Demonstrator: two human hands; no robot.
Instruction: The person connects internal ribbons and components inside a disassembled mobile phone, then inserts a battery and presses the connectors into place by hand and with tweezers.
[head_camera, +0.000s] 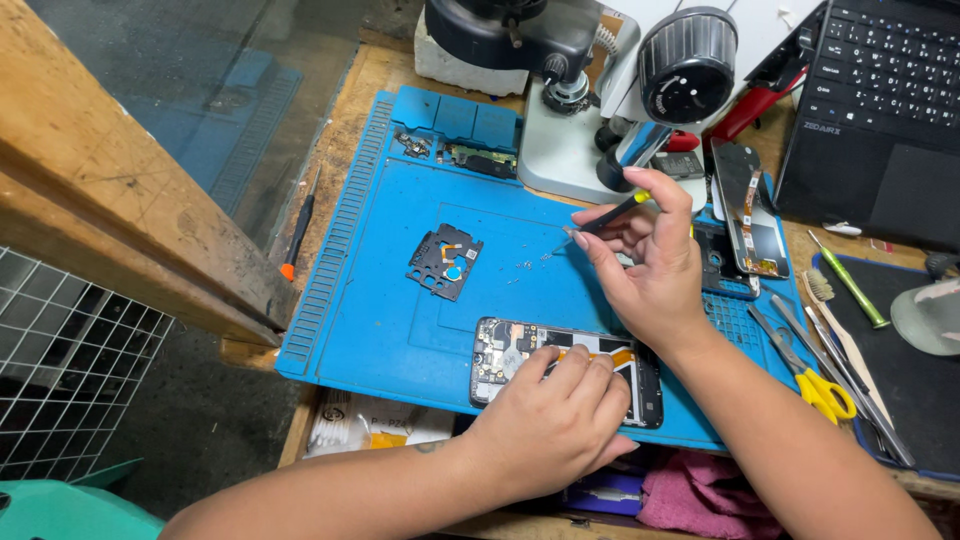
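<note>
**A:** The opened black smartphone with its back cover off (566, 370) — where does it lie?

**B:** At the near edge of the blue silicone repair mat (380, 320), which covers the wooden surface (345, 120). Its circuit boards and an orange flex cable show.

**A:** And the left hand (556, 420)?

**B:** It rests on the phone, fingers curled together, fingertips pressing on the exposed inside. It pins the phone down rather than wrapping around it.

**A:** The right hand (650, 265)?

**B:** Raised above the mat, just beyond the phone. Its thumb and fingers are pinched on a slim black-and-yellow screwdriver (605, 217), whose tip points left and down toward a scatter of tiny screws (520, 266) on the mat.

**A:** What else is near?

**B:** A removed black inner phone plate with a blue dot (445, 262) lies mid-mat, well apart from the phone. A white and black microscope (600, 90) stands at the far edge. To the right lie another stripped phone screen part (748, 205), yellow-handled scissors (815, 380) and a green-handled screwdriver (850, 268). A black laptop (880, 110) sits at the far right.
</note>
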